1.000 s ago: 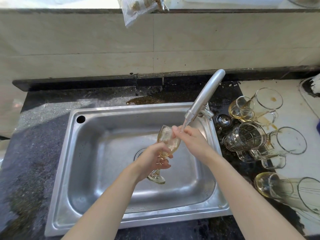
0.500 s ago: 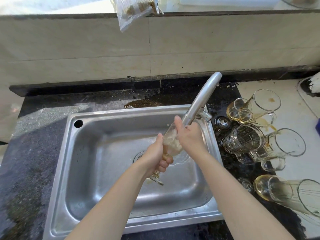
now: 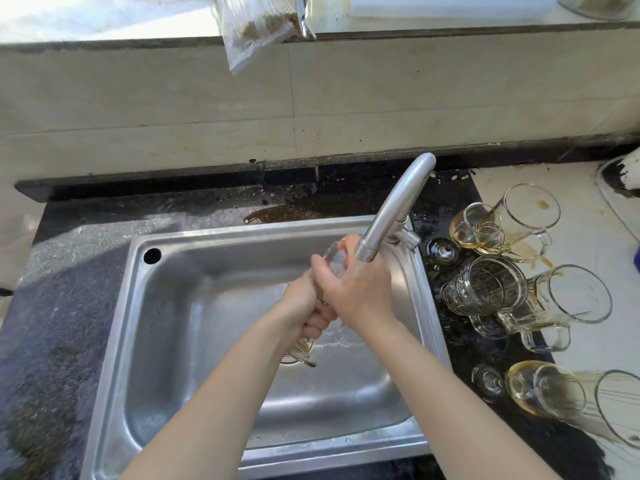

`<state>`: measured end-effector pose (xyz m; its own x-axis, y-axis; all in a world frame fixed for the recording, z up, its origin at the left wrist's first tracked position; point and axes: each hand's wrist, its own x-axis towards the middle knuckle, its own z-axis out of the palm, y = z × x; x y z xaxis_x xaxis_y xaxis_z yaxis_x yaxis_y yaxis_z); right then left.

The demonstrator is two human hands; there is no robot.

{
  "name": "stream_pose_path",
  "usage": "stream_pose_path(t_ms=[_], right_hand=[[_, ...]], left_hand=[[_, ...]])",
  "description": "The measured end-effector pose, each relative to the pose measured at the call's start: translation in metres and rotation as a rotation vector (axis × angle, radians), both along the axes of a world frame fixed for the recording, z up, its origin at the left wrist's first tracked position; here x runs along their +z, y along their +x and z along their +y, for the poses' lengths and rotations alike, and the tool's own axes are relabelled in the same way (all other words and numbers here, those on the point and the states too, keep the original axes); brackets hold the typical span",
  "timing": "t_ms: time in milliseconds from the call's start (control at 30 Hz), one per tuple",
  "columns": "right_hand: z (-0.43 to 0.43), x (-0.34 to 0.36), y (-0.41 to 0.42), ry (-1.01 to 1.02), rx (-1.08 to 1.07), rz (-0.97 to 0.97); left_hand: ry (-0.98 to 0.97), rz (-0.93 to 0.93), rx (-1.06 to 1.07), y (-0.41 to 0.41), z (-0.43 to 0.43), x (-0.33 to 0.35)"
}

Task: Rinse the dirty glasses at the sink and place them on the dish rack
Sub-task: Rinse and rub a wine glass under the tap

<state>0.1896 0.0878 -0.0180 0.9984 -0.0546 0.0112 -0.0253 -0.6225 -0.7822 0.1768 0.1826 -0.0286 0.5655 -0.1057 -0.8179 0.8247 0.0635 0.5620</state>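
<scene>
A stemmed glass (image 3: 334,259) is held tilted under the faucet spout (image 3: 391,216) above the steel sink (image 3: 194,306). My left hand (image 3: 308,306) grips its stem, and the foot (image 3: 303,355) sticks out below my fist. My right hand (image 3: 356,289) wraps over the bowl, hiding most of it. Water runs off below the hands. Several dirty glasses lie on the counter to the right: a mug with brown stains (image 3: 526,220), a ribbed mug (image 3: 485,289), a clear mug (image 3: 568,303) and a tall yellowish glass (image 3: 554,393). No dish rack is in view.
A brown spill (image 3: 294,211) lies on the dark counter behind the sink. A plastic bag (image 3: 256,26) hangs over the ledge above the tiled wall. A second stemmed glass foot (image 3: 488,381) lies near the sink's right rim.
Both hands raised the glass closer to the spout. My right hand slid from the rim to cover the bowl, and my left hand closed tighter on the stem.
</scene>
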Motion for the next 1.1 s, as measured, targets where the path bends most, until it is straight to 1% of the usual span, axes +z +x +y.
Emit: stream_pose_path(t_ms=[100,167,200,233,300,333,367,433,500,533,633,733,800,867,900,933,1000,1100], right_hand=[[-0.009,0.008,0.008,0.149,-0.096,0.144],[-0.016,0.003,0.017,0.151,-0.154,0.232],[-0.018,-0.003,0.02,0.169,-0.186,0.275],[-0.021,-0.009,0.022,0.218,-0.23,0.313],[-0.029,-0.021,0.023,0.382,-0.36,0.401],[-0.033,-0.024,0.023,0.466,-0.438,0.442],[-0.036,-0.028,0.023,0.531,-0.508,0.487],[-0.041,-0.043,0.019,0.615,-0.611,0.623],[-0.042,-0.06,0.015,0.726,-0.678,0.745],[-0.042,-0.066,0.013,0.802,-0.71,0.791],[-0.039,-0.071,0.003,0.963,-0.81,0.869],[-0.035,-0.071,-0.002,1.045,-0.834,0.851],[-0.035,-0.065,-0.005,1.054,-0.835,0.834],[-0.041,-0.064,-0.006,0.992,-0.812,0.828],[-0.043,-0.064,-0.006,0.968,-0.794,0.826],[-0.044,-0.064,-0.006,0.953,-0.784,0.827],[-0.042,-0.064,-0.005,0.931,-0.751,0.854],[-0.032,-0.062,-0.005,0.955,-0.734,0.906]], left_hand=[[0.099,-0.017,-0.087,-0.006,-0.001,0.002],[0.135,-0.075,-0.174,-0.01,-0.003,0.007],[0.172,-0.119,-0.253,-0.009,-0.004,0.01],[0.231,-0.167,-0.36,-0.008,-0.001,0.015],[0.337,-0.237,-0.573,0.001,0.007,0.027],[0.36,-0.257,-0.626,0.006,0.011,0.032],[0.361,-0.273,-0.62,0.009,0.014,0.036],[0.403,-0.316,-0.476,0.014,0.011,0.043],[0.523,-0.387,-0.28,0.014,0.001,0.045],[0.523,-0.412,-0.178,0.013,-0.006,0.044],[0.332,-0.419,0.09,0.013,-0.028,0.04],[0.147,-0.36,0.226,0.015,-0.044,0.036],[-0.023,-0.279,0.248,0.016,-0.043,0.038],[-0.238,-0.226,0.187,0.012,-0.039,0.045],[-0.312,-0.224,0.151,0.009,-0.038,0.049],[-0.327,-0.237,0.126,0.007,-0.037,0.05],[-0.224,-0.268,0.149,0.006,-0.036,0.05],[0.032,-0.333,0.218,0.01,-0.03,0.048]])
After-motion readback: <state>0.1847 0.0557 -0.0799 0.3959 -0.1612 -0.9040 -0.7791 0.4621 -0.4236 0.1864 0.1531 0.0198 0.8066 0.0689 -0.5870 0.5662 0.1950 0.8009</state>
